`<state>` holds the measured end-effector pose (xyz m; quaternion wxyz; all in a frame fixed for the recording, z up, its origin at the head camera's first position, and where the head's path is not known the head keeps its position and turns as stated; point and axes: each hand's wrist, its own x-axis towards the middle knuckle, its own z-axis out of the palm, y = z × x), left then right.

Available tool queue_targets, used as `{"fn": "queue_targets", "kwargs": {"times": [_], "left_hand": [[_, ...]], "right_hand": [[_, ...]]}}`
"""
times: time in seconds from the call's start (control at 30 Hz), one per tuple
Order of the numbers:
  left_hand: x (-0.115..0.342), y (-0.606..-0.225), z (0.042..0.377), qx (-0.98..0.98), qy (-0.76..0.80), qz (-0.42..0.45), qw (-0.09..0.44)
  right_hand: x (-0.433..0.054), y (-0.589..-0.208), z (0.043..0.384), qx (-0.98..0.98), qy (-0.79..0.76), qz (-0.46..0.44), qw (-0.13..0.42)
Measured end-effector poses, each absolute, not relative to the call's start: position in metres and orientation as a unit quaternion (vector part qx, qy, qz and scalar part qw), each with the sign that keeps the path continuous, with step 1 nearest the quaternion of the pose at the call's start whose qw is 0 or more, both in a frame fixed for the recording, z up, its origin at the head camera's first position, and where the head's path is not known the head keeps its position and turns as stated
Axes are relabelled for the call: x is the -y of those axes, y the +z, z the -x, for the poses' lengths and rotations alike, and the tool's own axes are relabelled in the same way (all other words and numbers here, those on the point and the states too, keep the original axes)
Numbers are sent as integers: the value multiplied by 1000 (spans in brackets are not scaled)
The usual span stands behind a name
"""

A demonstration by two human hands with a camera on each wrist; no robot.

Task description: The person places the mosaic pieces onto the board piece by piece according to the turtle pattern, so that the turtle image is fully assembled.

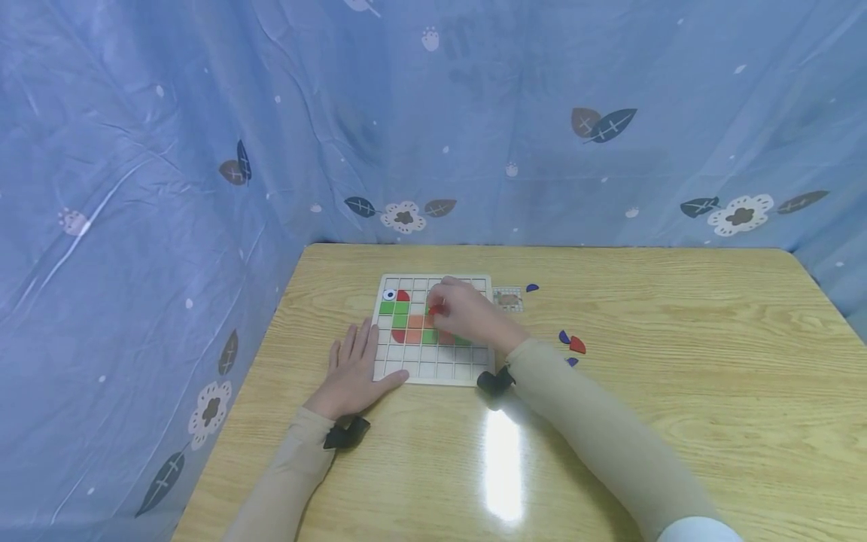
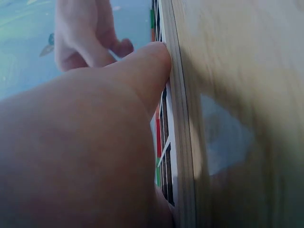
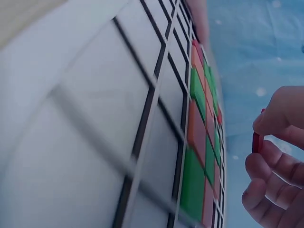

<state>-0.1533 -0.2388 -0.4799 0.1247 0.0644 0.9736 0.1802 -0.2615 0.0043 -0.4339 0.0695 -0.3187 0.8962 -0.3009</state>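
A white grid board (image 1: 427, 370) lies on the wooden table, partly filled with flat coloured tiles. An eye tile (image 1: 389, 295) and a red rounded tile (image 1: 403, 296) sit at its upper left, above several green tiles (image 1: 400, 309) and orange-pink ones (image 1: 415, 336). My right hand (image 1: 467, 310) is over the board's middle and hides some squares. Between its thumb and index finger it pinches a small red tile (image 3: 257, 142), held above the grid. With fingers spread, my left hand (image 1: 354, 380) rests at the lower left corner, its thumb against the board's edge (image 2: 183, 118).
A small picture card (image 1: 508, 299) lies right of the board, with a blue tile (image 1: 532, 287) beside it. Farther right are a red rounded tile (image 1: 577, 345) and two more small blue pieces (image 1: 564, 337). A blue patterned curtain (image 1: 515, 135) hangs behind the table (image 1: 677, 316).
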Motion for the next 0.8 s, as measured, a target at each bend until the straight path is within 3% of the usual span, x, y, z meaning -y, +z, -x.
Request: {"fn": "queue_targets", "kwargs": {"times": [0.33,0.8], "left_hand": [[241,-483,154,-972,186,-67,125],[245,-492,155,-972,197,-68,110]], "right_hand": [[30,-439,283,-901,-248,343,95],[42,-447,293,-903,-233,341,120]]}}
